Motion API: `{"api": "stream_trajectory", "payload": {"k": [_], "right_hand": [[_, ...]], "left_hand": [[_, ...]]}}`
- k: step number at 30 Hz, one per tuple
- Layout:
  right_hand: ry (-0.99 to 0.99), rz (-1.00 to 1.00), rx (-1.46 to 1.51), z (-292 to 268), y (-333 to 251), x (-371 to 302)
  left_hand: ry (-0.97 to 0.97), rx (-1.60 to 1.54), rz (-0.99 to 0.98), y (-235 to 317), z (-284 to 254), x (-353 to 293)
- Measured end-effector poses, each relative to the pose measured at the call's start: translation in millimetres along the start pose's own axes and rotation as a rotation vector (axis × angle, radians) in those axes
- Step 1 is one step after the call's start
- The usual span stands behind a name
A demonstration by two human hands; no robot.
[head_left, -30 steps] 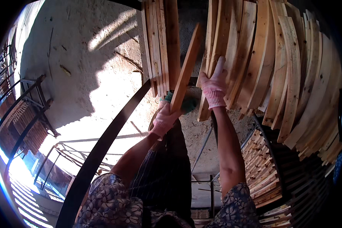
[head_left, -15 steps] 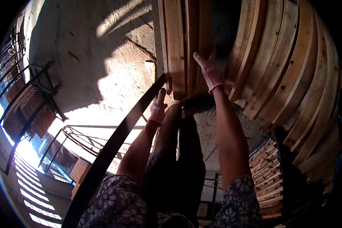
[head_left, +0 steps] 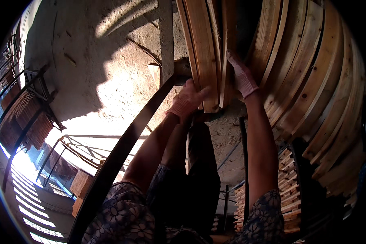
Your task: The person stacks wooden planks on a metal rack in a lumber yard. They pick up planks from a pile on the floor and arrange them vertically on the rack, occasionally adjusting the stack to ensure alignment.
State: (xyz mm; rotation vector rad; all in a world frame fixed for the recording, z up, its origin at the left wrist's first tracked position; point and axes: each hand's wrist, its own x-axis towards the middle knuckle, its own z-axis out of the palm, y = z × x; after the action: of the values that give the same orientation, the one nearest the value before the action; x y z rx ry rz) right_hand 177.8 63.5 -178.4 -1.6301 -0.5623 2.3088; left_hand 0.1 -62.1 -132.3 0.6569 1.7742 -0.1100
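Observation:
Both my hands wear pale pink knitted gloves. Several long wooden boards [head_left: 202, 49] stand side by side in front of me, their near ends close to my knees. My left hand [head_left: 186, 99] is at the near left corner of these boards, fingers against the left edge and the slightly blurred thumb spread across the end. On their right side lies my right hand [head_left: 243, 77], stretched flat with the thumb pointing up along the outer board; its other fingers are mostly hidden. Neither hand visibly wraps around a board.
To the right fans a broad stack of boards [head_left: 313, 77]. A dark metal bar [head_left: 128, 150] runs diagonally past my left arm. Shorter stacked wood [head_left: 286, 191] sits low at the right. Metal racks [head_left: 36, 85] stand at the far left beside the sunlit concrete floor [head_left: 122, 89].
My left hand has moved up and right onto the boards' near corner. The boards' near ends have shifted right and now slant. My right hand has moved right alongside them.

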Motion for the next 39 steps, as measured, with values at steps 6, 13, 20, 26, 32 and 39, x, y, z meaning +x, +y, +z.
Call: {"api": "stream_trajectory", "payload": {"k": [6,13,20,26,32,39], "right_hand": [[-0.138,0.03,0.064,10,4,12],[-0.169,-0.074,0.014,14,3,-59],[-0.107,0.052,0.263,47,7,-187],[-0.031,0.142,0.106,86,32,-333],[0.094,0.078,0.15,109,39,-449],[0.201,-0.346,0.449,130,-12,-572]], "left_hand": [[0.224,-0.774,0.068,-3,-26,68],[0.006,-1.065,0.07,1,-39,-13],[-0.051,-1.014,0.151,11,-47,-150],[-0.18,-0.864,0.043,-48,-27,-277],[-0.232,-0.634,-0.101,-14,-39,-389],[-0.384,-0.315,0.532,41,-68,-430]]}}
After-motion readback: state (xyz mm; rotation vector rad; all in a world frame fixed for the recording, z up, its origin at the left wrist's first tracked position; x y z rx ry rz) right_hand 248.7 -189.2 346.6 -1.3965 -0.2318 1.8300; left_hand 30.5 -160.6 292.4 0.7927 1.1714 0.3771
